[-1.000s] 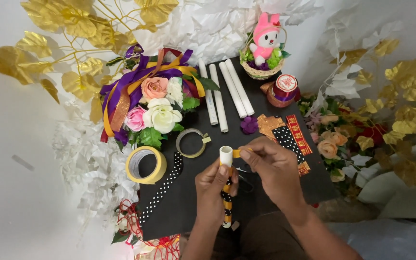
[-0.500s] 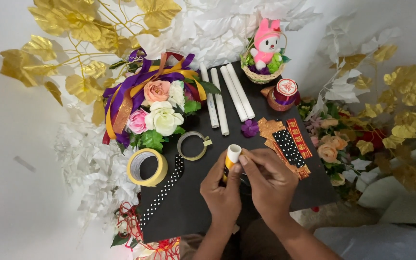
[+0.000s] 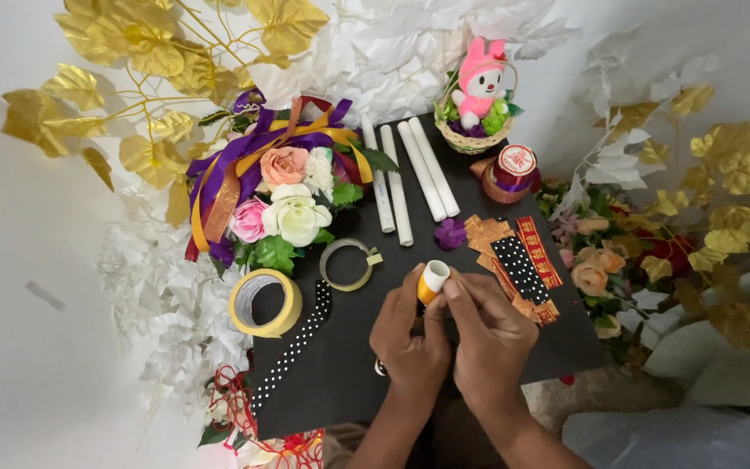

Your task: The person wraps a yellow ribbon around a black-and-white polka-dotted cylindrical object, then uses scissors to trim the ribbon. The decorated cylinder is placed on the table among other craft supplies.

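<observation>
Hands come first in my view: my left hand [image 3: 410,334] and right hand [image 3: 490,334] are pressed together over the black desk [image 3: 349,365], both closed around a small white tube with an orange band [image 3: 432,280] that sticks up between the fingertips. Just left of them I see a black ribbon with white dots [image 3: 292,347] lying diagonally, and beside it a roll of yellow tape [image 3: 264,302] and a thinner clear tape ring [image 3: 346,264]. To the right lie ribbon strips [image 3: 514,265] in gold, dotted black and red. Farther back I see a purple flower [image 3: 450,233], four white tubes [image 3: 405,182], a bouquet with purple and yellow ribbons [image 3: 279,195], a small red-lidded jar [image 3: 510,172] and a pink plush rabbit in a basket [image 3: 479,100].
</observation>
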